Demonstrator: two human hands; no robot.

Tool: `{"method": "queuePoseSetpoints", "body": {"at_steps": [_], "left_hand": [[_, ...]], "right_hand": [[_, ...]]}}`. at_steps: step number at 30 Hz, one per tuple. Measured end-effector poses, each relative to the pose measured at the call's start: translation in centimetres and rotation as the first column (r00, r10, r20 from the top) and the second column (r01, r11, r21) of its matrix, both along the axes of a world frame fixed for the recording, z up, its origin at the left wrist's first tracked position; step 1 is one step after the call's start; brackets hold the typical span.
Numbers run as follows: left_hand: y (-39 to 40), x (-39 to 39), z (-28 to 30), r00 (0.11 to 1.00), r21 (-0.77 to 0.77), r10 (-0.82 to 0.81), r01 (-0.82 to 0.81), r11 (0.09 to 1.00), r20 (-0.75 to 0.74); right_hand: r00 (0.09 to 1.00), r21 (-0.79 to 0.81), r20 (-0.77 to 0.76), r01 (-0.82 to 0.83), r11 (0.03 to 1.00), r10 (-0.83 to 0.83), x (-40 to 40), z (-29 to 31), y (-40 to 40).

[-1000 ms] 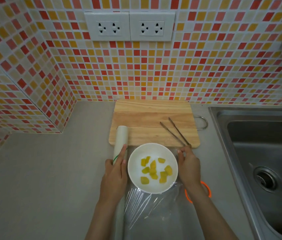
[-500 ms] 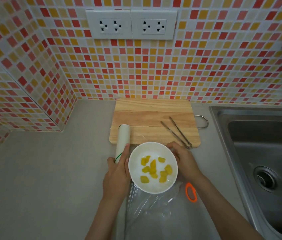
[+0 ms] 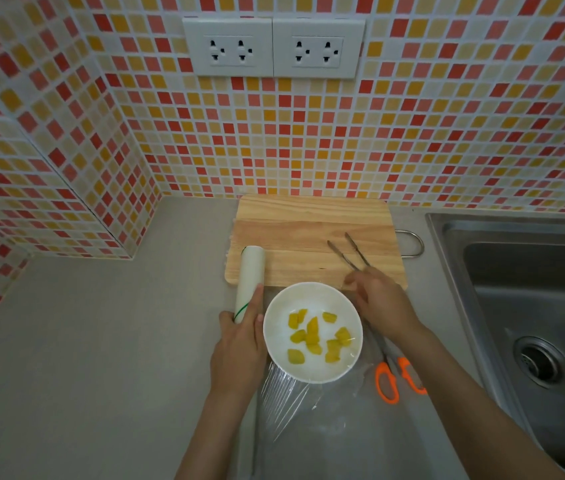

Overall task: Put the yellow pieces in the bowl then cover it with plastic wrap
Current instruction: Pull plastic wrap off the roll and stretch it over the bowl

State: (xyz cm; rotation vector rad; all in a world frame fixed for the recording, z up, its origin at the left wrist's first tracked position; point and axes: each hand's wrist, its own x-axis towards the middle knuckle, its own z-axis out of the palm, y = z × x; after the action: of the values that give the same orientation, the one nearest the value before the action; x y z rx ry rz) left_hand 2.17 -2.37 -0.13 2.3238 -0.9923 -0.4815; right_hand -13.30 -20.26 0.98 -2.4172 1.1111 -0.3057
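A white bowl point(image 3: 274, 327) stands on the grey counter with several yellow pieces point(image 3: 312, 336) inside. It rests on a pulled-out sheet of clear plastic wrap point(image 3: 294, 403) that spreads toward me. My left hand point(image 3: 239, 355) lies to the left of the bowl, shut on the near end of the plastic wrap roll point(image 3: 249, 278). My right hand point(image 3: 381, 303) is at the bowl's far right rim, blurred, with fingers pinched together on what looks like the film's edge. A faint sheen shows over the bowl's right side.
A wooden cutting board point(image 3: 308, 223) lies behind the bowl with metal tongs point(image 3: 346, 252) on it. Orange-handled scissors point(image 3: 386, 379) lie to the right of the bowl. A steel sink point(image 3: 530, 306) fills the right side. Tiled walls close the back and left.
My right hand has moved from beside the bowl up to its far right rim, uncovering the scissors. My left hand has stayed on the roll.
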Motion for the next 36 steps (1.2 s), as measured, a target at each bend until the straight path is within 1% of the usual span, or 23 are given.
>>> {"method": "queuePoseSetpoints", "body": {"at_steps": [2, 3, 5, 6, 7, 9, 12, 15, 19, 22, 27, 29, 31, 32, 33, 36], "left_hand": [[0.0, 0.0, -0.1, 1.0, -0.005, 0.01, -0.01, 1.0, 0.007], [0.0, 0.0, -0.1, 1.0, -0.006, 0.012, -0.012, 1.0, 0.012], [0.0, 0.0, -0.1, 1.0, -0.002, 0.017, -0.017, 1.0, 0.019], [0.0, 0.0, -0.1, 0.999, 0.0, 0.022, -0.022, 1.0, 0.023], [0.0, -0.1, -0.1, 0.999, 0.003, 0.028, -0.028, 1.0, 0.027], [0.1, -0.2, -0.2, 0.998, 0.006, 0.044, -0.045, 0.999, 0.041], [0.2, -0.3, -0.5, 0.994, 0.026, 0.075, -0.078, 0.997, 0.075], [0.3, -0.5, -0.7, 0.99, 0.033, 0.101, -0.105, 0.994, 0.1], [0.3, -0.5, -0.8, 0.989, 0.039, 0.103, -0.108, 0.993, 0.104], [0.3, -0.6, -0.8, 0.99, 0.04, 0.097, -0.102, 0.994, 0.105], [0.2, -0.6, -0.8, 0.99, 0.038, 0.1, -0.105, 0.994, 0.103], [0.2, -0.6, -0.8, 0.989, 0.033, 0.1, -0.104, 0.994, 0.107], [0.2, -0.5, -0.9, 0.989, 0.031, 0.106, -0.109, 0.994, 0.1], [0.2, -0.4, -0.9, 0.99, 0.03, 0.11, -0.113, 0.993, 0.092], [0.2, -0.5, -0.9, 0.99, 0.028, 0.107, -0.109, 0.994, 0.087], [0.3, -0.4, -0.9, 0.992, 0.02, 0.098, -0.1, 0.995, 0.083]], "right_hand": [[0.97, -0.027, 0.237, 0.064, 0.998, -0.056, 0.5, 1.0, -0.1], [0.939, 0.015, 0.339, 0.055, 0.998, -0.057, 1.0, 1.5, 0.1], [0.878, 0.229, 0.476, -0.065, 0.971, -0.054, 2.0, 2.0, 0.8], [0.858, 0.344, 0.51, -0.141, 0.928, -0.059, 2.4, 2.0, 1.2], [0.853, 0.428, 0.518, -0.19, 0.883, -0.068, 2.6, 1.7, 1.7], [0.866, 0.497, 0.493, -0.198, 0.845, -0.087, 3.0, 0.9, 2.1], [0.878, 0.522, 0.459, -0.14, 0.841, -0.139, 3.3, 0.4, 2.1], [0.915, 0.549, 0.363, -0.057, 0.834, -0.177, 3.7, 0.4, 1.9], [0.936, 0.629, 0.266, 0.011, 0.778, -0.229, 4.1, -0.3, 1.3], [0.932, 0.717, 0.22, 0.047, 0.695, -0.289, 4.0, -1.1, 1.0], [0.877, 0.871, 0.283, -0.066, 0.486, -0.389, 3.4, -1.5, 1.0], [0.831, 0.902, 0.32, -0.122, 0.413, -0.455, 2.9, -1.8, 1.0], [0.746, 0.917, 0.348, -0.145, 0.372, -0.568, 2.3, -2.0, 1.3], [0.691, 0.913, 0.365, -0.133, 0.386, -0.624, 2.1, -2.0, 1.4], [0.63, 0.899, 0.39, -0.103, 0.426, -0.672, 1.7, -1.7, 1.7], [0.434, 0.793, 0.51, 0.097, 0.601, -0.743, 0.6, -0.1, 3.5]]}}
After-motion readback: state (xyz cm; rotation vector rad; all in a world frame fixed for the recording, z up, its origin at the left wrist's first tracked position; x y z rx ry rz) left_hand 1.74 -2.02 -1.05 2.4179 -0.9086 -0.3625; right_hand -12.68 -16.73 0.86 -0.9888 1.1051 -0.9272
